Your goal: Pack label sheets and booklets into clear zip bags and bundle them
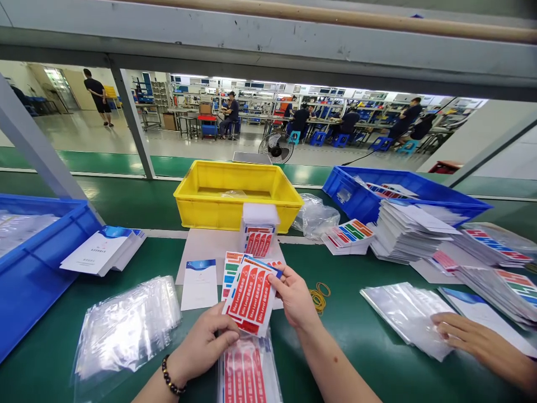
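Note:
My right hand [296, 294] pinches the upper right edge of a small stack of sticker sheets [253, 294], the top one printed with red labels. At the sheets' lower left corner, my left hand [210, 336] is closed with its fingers curled over the edge. Just below lies a clear plastic bag [245, 369] with red sticker sheets inside, its mouth partly hidden by my left hand. Behind the sheets are a multicoloured sticker sheet [230, 271] and a white-and-blue booklet [199, 285]. A pile of clear bags [128, 324] spreads out to the left.
A yellow bin [239, 215] stands behind a stack of cards [259, 224]. Blue bins [37, 263] flank both sides. Rubber bands [319, 299] lie right of my hand. At far right, another person's hand [470, 336] touches bagged papers [406, 313] near stacked booklets [403, 235].

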Demonstrator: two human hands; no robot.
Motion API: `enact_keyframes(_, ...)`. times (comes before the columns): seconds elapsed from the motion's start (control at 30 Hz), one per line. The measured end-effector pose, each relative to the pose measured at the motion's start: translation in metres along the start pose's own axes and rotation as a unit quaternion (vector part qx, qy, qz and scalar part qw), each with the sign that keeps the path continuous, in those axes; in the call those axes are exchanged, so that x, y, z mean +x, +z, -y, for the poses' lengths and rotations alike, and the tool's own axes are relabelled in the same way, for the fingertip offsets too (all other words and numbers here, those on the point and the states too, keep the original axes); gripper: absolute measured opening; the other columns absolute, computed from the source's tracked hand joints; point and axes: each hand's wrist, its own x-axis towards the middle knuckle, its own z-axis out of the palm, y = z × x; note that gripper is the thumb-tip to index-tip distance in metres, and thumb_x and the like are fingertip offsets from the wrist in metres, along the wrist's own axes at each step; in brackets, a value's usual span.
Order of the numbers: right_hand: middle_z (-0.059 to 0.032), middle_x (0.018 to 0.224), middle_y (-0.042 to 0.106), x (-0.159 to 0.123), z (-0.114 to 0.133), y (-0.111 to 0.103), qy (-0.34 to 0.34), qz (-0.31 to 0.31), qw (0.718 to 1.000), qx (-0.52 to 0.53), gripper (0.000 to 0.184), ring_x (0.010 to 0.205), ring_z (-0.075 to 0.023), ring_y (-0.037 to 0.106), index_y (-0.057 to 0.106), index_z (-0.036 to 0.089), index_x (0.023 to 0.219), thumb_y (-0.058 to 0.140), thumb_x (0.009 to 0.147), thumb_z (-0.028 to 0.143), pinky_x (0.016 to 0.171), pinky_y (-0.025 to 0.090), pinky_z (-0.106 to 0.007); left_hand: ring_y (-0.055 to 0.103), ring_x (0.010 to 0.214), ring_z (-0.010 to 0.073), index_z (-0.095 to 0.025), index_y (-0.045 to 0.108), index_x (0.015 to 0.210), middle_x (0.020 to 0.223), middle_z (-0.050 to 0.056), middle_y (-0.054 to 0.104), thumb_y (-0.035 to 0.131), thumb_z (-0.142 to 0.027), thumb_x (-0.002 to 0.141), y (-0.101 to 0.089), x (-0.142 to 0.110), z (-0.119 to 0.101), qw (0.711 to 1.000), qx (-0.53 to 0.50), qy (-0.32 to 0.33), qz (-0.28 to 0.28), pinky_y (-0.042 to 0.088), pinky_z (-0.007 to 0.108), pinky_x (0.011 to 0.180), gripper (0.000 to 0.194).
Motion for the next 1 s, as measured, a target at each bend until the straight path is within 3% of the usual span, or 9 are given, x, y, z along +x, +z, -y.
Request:
enact_keyframes(0.1,-0.0014,0.068,0.070,0.002,0.000,-0.003,0.011,0.017,0.999,-0.031,0.040,0.059,-0.0180,0.066,0.055,0.018,0.078,0.079,0.055,0.040,0.049,0.049,-0.025,0.054,0.095,0.0204,-0.018,0.066,0.073,0.099,0.007,0.058,0.054,-0.024,0.079,-0.001,0.000,0.001,0.999,-0.049,-0.004,-0.015,0.042,0.030,0.085,0.015)
enact_keyframes(0.27,0.0000,0.069,0.068,0.001,-0.010,-0.003,0.039,0.064,0.995,-0.059,0.040,0.059,-0.0173,0.065,0.052,0.019,0.079,0.077,0.057,0.041,0.056,0.048,-0.028,0.055,0.089,0.0205,-0.018,0.064,0.069,0.092,0.006,0.057,0.055,-0.026,0.079,0.003,0.001,0.002,0.997,-0.062,-0.020,-0.028,0.043,0.031,0.082,0.016)
enact_keyframes(0.4,0.0037,0.066,0.063,-0.005,-0.018,0.000,0.026,0.114,0.989,-0.093,0.036,0.058,-0.0149,0.060,0.052,0.022,0.093,0.070,0.067,0.038,0.059,0.046,-0.028,0.054,0.084,0.0193,-0.018,0.060,0.066,0.085,0.004,0.055,0.054,-0.031,0.080,0.007,0.002,0.007,0.991,-0.094,-0.046,-0.080,0.043,0.029,0.077,0.020)
enact_keyframes(0.5,0.0010,0.067,0.059,-0.011,-0.018,0.001,-0.018,0.163,0.959,-0.229,0.016,0.062,-0.0144,0.055,0.060,0.019,0.074,0.066,0.070,0.033,0.061,0.043,-0.028,0.054,0.081,0.0185,-0.018,0.060,0.067,0.085,0.004,0.053,0.056,-0.035,0.079,0.009,0.003,0.010,0.983,-0.125,-0.053,-0.121,0.043,0.028,0.072,0.021)
enact_keyframes(0.57,-0.0028,0.078,0.058,-0.015,-0.015,0.002,-0.043,0.220,0.926,-0.305,0.019,0.073,-0.0161,0.055,0.061,0.017,0.059,0.064,0.071,0.031,0.067,0.042,-0.028,0.053,0.080,0.0182,-0.018,0.061,0.067,0.087,0.004,0.052,0.057,-0.037,0.077,0.010,0.003,0.011,0.978,-0.142,-0.053,-0.141,0.043,0.028,0.070,0.022)
enact_keyframes(0.63,-0.0035,0.085,0.058,-0.018,-0.013,0.002,-0.032,0.278,0.902,-0.329,0.016,0.079,-0.0172,0.054,0.064,0.016,0.060,0.065,0.070,0.029,0.070,0.042,-0.028,0.054,0.080,0.0182,-0.018,0.061,0.066,0.088,0.005,0.051,0.058,-0.039,0.076,0.010,0.004,0.010,0.974,-0.152,-0.053,-0.159,0.043,0.028,0.070,0.024)
enact_keyframes(0.7,-0.0014,0.077,0.059,-0.020,-0.011,0.002,0.007,0.310,0.892,-0.328,0.008,0.072,-0.0156,0.054,0.066,0.016,0.067,0.065,0.067,0.025,0.065,0.041,-0.026,0.055,0.081,0.0187,-0.018,0.062,0.066,0.088,0.005,0.053,0.061,-0.040,0.074,0.010,0.005,0.008,0.969,-0.170,-0.057,-0.169,0.043,0.029,0.073,0.023)
enact_keyframes(0.83,0.0008,0.070,0.060,-0.021,-0.011,0.001,0.038,0.278,0.910,-0.305,0.010,0.064,-0.0127,0.052,0.065,0.016,0.074,0.059,0.066,0.015,0.060,0.040,-0.023,0.060,0.080,0.0216,-0.020,0.059,0.085,0.088,0.005,0.062,0.070,-0.041,0.065,0.007,0.004,0.002,0.943,-0.274,-0.131,-0.134,0.047,0.032,0.071,0.031)
enact_keyframes(1.0,0.0031,0.070,0.059,-0.022,-0.010,0.004,0.051,0.246,0.931,-0.265,0.025,0.060,-0.0111,0.050,0.063,0.019,0.087,0.060,0.063,0.011,0.057,0.038,-0.021,0.062,0.067,0.0207,-0.016,0.054,0.066,0.071,0.004,0.066,0.069,-0.047,0.062,0.007,0.003,0.000,0.937,-0.264,-0.196,-0.115,0.047,0.031,0.062,0.034)
